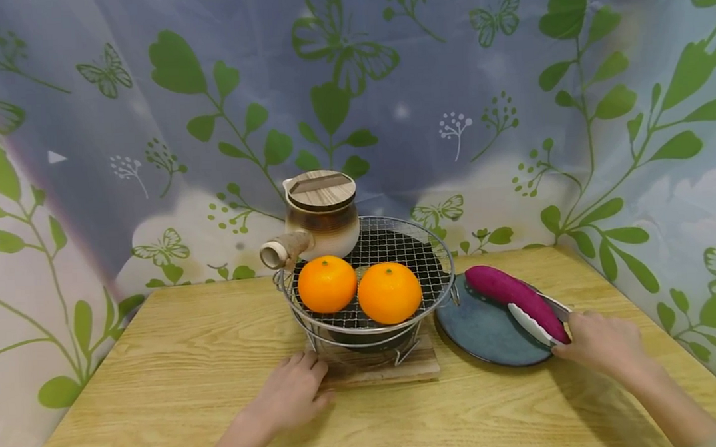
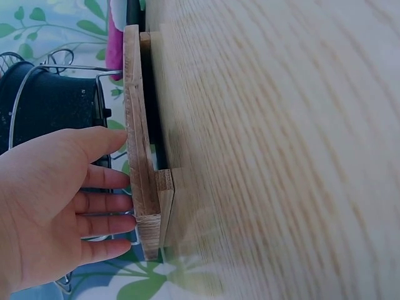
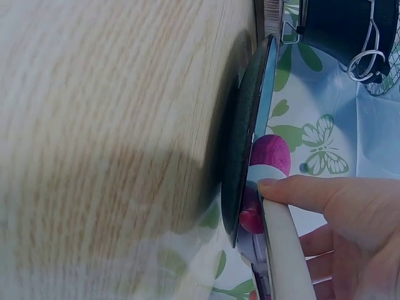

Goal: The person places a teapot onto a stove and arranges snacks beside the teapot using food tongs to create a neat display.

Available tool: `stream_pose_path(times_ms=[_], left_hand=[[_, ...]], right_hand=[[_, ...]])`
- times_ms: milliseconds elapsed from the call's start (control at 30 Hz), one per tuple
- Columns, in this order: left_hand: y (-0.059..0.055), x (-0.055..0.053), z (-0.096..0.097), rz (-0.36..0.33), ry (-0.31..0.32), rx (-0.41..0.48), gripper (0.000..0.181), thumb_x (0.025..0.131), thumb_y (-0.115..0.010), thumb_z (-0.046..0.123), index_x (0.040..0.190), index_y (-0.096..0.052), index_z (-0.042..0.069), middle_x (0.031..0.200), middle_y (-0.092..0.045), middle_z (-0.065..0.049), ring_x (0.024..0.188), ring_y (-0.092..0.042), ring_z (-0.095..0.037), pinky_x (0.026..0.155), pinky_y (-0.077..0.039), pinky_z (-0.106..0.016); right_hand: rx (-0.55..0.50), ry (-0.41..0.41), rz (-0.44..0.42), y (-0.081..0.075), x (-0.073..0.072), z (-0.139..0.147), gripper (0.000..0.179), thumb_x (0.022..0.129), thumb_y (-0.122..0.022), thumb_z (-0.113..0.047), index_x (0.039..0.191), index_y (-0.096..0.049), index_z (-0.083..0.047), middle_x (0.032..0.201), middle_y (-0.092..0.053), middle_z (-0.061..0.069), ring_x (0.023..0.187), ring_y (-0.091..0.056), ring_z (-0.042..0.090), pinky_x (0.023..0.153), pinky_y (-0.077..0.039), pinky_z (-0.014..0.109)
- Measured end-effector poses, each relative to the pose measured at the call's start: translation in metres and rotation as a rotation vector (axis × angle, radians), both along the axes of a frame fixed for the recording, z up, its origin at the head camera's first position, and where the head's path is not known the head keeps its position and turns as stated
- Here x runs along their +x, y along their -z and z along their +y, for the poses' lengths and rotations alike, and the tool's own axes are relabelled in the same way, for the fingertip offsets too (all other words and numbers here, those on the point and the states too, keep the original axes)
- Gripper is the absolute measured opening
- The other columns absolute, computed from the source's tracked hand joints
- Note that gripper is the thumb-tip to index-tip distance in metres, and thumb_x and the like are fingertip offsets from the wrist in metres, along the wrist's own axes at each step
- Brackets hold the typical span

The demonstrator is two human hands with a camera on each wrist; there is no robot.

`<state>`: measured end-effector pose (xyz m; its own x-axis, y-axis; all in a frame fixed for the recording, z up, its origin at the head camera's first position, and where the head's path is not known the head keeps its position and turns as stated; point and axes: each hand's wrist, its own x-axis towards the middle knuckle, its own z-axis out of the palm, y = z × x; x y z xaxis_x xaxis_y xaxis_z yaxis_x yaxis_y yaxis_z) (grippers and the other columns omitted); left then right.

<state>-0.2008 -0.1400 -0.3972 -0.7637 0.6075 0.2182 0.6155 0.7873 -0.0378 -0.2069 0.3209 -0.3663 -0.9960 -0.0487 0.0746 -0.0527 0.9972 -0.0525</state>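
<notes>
My right hand [image 1: 606, 343] grips a pair of tongs [image 1: 529, 324] with white scalloped tips, its thumb laid along the pale handle in the right wrist view. The tips lie on either side of a purple sweet potato [image 1: 505, 285], which rests on a blue-grey plate [image 1: 467, 332]. My left hand [image 1: 290, 392] is beside the wooden board [image 1: 400, 371] under a small grill; its fingers are extended, tips right at the board's edge in the left wrist view. Two oranges [image 1: 327, 285] sit at the front of the round wire mesh [image 1: 407, 241].
A brown and cream clay pot [image 1: 328, 228] with a wooden lid stands at the mesh's back left, its stubby handle pointing forward and left. Below the mesh is a dark round brazier [image 2: 50, 97] in a wire stand. A leaf-patterned cloth [image 1: 419, 114] hangs behind the wooden table [image 1: 190, 364].
</notes>
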Motion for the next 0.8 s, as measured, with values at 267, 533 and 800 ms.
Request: stream_pose_path(times_ms=[267, 533, 800], left_hand=[[0.001, -0.001, 0.0, -0.002, 0.0, 0.003, 0.038, 0.082, -0.067, 0.034, 0.098, -0.061, -0.001, 0.1, -0.056, -0.016, 0.097, -0.054, -0.031, 0.084, -0.046, -0.045], [0.0, 0.0, 0.001, 0.001, 0.0, 0.013, 0.037, 0.081, -0.068, 0.033, 0.095, -0.061, -0.001, 0.097, -0.056, -0.015, 0.094, -0.054, -0.031, 0.08, -0.046, -0.045], [0.001, 0.0, 0.0, -0.007, -0.003, 0.019, 0.037, 0.082, -0.067, 0.032, 0.096, -0.06, -0.001, 0.1, -0.056, -0.017, 0.098, -0.054, -0.034, 0.082, -0.045, -0.047]], right_hand=[[-0.004, 0.009, -0.017, -0.002, -0.001, 0.0, 0.038, 0.073, -0.07, -0.039, 0.067, -0.045, -0.011, 0.068, -0.05, 0.005, 0.058, -0.047, 0.027, 0.046, -0.036, 0.044], [-0.024, 0.029, -0.048, -0.01, -0.002, 0.001, 0.045, 0.074, -0.071, -0.045, 0.081, -0.054, -0.004, 0.077, -0.058, 0.012, 0.06, -0.052, 0.032, 0.046, -0.037, 0.045], [-0.024, 0.022, -0.009, -0.025, 0.0, -0.001, 0.052, 0.073, -0.071, -0.047, 0.09, -0.057, 0.0, 0.075, -0.06, 0.011, 0.059, -0.053, 0.03, 0.044, -0.037, 0.043]])
